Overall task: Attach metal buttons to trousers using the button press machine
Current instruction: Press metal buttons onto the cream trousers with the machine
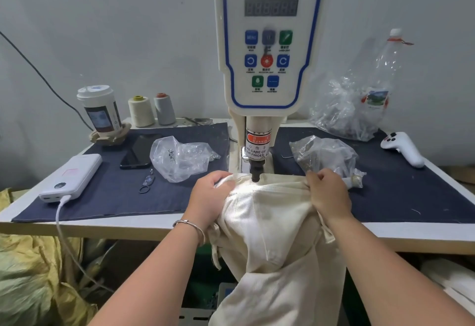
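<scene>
Cream trousers (270, 223) hang over the table's front edge, their waistband spread under the black punch (255, 171) of the servo button machine (270, 43). The punch tip touches or nearly touches the fabric. My left hand (208, 197) grips the waistband left of the punch, with a bangle on its wrist. My right hand (326, 194) pinches the fabric on the right. No metal button shows on the cloth. A clear bag of small metal parts (323, 156) lies just behind my right hand.
On the dark blue mat (115, 192) lie a power bank (72, 176) with a cable, a phone (138, 151), a crumpled clear bag (180, 158) and a ring (145, 189). A cup (99, 110) and two thread cones (151, 110) stand behind. A white controller (403, 148) and plastic bottle (380, 79) sit right.
</scene>
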Motion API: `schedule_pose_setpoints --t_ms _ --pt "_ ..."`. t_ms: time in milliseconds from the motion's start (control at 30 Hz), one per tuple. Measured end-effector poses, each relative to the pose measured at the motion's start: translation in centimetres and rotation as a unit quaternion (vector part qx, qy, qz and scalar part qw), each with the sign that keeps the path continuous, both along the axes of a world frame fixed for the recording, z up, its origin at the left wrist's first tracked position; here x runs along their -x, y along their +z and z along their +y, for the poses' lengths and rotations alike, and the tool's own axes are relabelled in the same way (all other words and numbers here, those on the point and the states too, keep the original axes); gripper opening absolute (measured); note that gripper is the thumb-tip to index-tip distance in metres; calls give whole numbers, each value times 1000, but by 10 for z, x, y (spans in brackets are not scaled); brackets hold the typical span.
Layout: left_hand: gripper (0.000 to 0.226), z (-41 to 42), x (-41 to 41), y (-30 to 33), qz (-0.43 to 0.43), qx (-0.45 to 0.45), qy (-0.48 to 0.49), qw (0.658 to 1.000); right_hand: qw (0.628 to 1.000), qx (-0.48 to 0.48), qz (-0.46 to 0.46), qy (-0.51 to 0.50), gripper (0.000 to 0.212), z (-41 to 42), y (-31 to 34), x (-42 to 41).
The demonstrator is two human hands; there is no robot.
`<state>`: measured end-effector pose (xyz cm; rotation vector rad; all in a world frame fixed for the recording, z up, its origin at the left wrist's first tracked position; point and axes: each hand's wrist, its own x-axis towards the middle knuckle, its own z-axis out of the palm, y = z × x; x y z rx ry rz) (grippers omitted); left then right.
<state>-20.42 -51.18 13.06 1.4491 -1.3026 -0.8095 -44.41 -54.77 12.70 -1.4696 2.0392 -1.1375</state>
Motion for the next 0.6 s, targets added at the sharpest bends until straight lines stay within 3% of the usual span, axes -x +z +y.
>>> schedule_pose_setpoints --t_ms 167,333,500,600 --pt "12 1 -1 2 28 -10 -5 1000 984 32 -170 44 26 -2 -1 6" --pt "14 -2 -1 2 21 -20 -2 1000 960 -22 -273 51 16 -10 3 8" --pt "15 -4 -1 -1 39 -23 15 999 938 -62 -334 66 11 -13 10 9" --pt "13 -4 -1 0 60 -27 18 998 945 -50 -321 48 11 -14 9 7"
